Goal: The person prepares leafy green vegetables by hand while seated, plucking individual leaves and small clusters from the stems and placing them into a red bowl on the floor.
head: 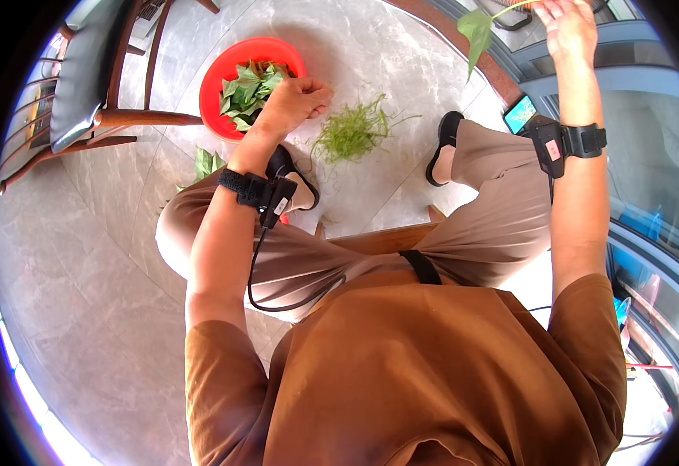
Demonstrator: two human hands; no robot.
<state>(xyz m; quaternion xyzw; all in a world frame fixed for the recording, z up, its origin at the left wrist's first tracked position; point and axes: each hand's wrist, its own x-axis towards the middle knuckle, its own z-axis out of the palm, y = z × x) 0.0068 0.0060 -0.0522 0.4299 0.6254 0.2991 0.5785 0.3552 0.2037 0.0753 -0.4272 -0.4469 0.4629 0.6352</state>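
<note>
My left hand (299, 103) is over the right edge of a red plastic basin (214, 113), its fingers curled together. I see nothing between them, though a thin strand could be hidden. Broad green leaves (252, 87) are heaped in the basin. Just right of that hand, a loose pile of thin green plant strips (354, 131) lies on the tiled floor. At the upper right, raised well away from the basin, my right hand (569, 29) grips the pale stem of a green leaf (476, 36). The leaf hangs to the left of the fingers.
A wooden chair with a dark seat (83, 76) stands at the left, one leg reaching towards the basin. More leaves (205, 163) lie beside my left knee. A lit phone (520, 115) is near my right wrist, by glass door panels (654, 128). Both wrists wear strapped devices.
</note>
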